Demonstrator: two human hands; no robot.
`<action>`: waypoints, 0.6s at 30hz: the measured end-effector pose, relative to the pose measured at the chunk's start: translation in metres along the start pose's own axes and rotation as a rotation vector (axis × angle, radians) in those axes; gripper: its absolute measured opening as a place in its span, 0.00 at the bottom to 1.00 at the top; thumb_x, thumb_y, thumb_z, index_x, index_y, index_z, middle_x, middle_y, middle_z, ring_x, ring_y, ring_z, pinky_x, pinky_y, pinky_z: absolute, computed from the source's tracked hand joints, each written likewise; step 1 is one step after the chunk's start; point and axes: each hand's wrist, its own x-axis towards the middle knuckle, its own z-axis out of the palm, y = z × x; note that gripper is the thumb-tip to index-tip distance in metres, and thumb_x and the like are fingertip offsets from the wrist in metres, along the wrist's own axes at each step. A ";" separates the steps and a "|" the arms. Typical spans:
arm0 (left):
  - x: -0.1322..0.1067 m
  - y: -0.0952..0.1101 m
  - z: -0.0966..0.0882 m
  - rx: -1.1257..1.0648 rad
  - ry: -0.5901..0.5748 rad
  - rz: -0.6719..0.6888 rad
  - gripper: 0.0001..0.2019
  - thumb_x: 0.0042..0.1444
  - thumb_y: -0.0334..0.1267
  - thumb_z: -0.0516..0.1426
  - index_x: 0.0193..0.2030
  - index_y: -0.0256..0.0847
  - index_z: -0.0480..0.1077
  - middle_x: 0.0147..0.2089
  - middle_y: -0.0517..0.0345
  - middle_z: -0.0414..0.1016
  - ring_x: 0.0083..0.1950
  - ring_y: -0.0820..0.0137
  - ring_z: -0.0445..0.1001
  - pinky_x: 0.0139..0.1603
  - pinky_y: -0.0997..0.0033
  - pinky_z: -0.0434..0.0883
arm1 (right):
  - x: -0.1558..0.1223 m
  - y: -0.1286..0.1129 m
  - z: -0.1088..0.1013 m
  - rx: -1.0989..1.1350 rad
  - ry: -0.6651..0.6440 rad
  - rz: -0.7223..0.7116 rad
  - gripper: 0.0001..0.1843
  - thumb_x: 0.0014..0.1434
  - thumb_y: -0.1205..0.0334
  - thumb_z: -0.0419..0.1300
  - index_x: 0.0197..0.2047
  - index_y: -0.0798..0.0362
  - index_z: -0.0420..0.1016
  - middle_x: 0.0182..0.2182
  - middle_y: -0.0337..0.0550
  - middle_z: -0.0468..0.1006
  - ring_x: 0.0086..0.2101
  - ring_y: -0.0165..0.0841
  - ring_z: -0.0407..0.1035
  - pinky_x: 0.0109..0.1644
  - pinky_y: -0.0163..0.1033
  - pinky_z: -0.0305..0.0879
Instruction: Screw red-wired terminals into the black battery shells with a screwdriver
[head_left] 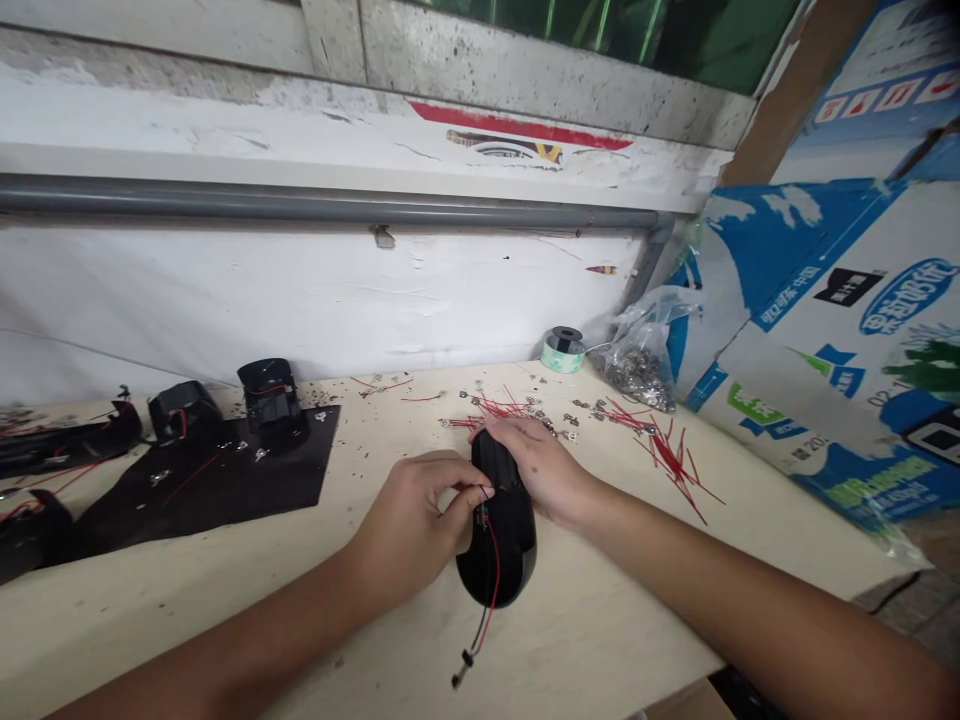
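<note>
A long black plastic housing [510, 560] with a hollow, rounded near end lies on the table in front of me. My right hand [536, 460] wraps around its far right side and holds it. With thumb and forefinger pinched together, my left hand [431, 505] grips a thin dark wire over the middle of the housing. Just below the fingertips, a small circuit board [482, 516] shows partly inside the shell. A red wire [495, 560] and a black one run down over the near edge to a small connector-like part [463, 668] with a metal end.
Red wire pieces [671, 460] and small metal tabs lie beyond and right of the housing. A tape roll [562, 350] and a plastic bag of metal parts [641, 365] stand at the back. More black housings [270, 390] and a black sheet [225, 475] are left; a carton [817, 330] is right.
</note>
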 end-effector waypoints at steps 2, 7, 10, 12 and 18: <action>-0.001 0.000 0.001 -0.023 0.025 0.004 0.09 0.59 0.30 0.56 0.34 0.41 0.78 0.35 0.56 0.81 0.36 0.69 0.77 0.39 0.68 0.73 | 0.000 0.002 0.001 0.018 0.027 0.005 0.17 0.59 0.47 0.62 0.32 0.53 0.80 0.31 0.40 0.77 0.34 0.35 0.70 0.41 0.38 0.64; -0.001 0.004 -0.001 0.049 -0.029 0.042 0.10 0.61 0.29 0.55 0.35 0.41 0.78 0.36 0.57 0.81 0.37 0.69 0.77 0.39 0.69 0.73 | 0.002 0.005 0.000 -0.012 -0.012 -0.007 0.18 0.60 0.46 0.61 0.32 0.53 0.79 0.28 0.40 0.76 0.34 0.36 0.70 0.41 0.39 0.64; 0.002 0.006 -0.007 0.179 -0.100 0.112 0.10 0.63 0.28 0.53 0.38 0.41 0.77 0.37 0.57 0.79 0.38 0.69 0.76 0.40 0.69 0.72 | 0.003 0.004 -0.002 -0.104 -0.024 -0.058 0.20 0.62 0.45 0.59 0.32 0.52 0.80 0.28 0.41 0.77 0.35 0.37 0.71 0.42 0.40 0.64; 0.004 0.006 -0.012 0.316 -0.176 0.192 0.10 0.64 0.29 0.52 0.40 0.40 0.75 0.38 0.56 0.78 0.39 0.68 0.76 0.40 0.68 0.72 | 0.003 0.002 -0.002 -0.175 -0.028 -0.096 0.21 0.63 0.45 0.57 0.32 0.52 0.80 0.29 0.41 0.77 0.36 0.38 0.71 0.44 0.40 0.64; 0.007 0.006 -0.023 0.923 -0.334 0.617 0.11 0.63 0.25 0.49 0.38 0.34 0.73 0.36 0.50 0.74 0.35 0.62 0.72 0.36 0.60 0.72 | 0.003 0.001 -0.002 -0.241 -0.007 -0.140 0.20 0.64 0.46 0.56 0.34 0.52 0.80 0.33 0.42 0.80 0.38 0.38 0.72 0.46 0.40 0.65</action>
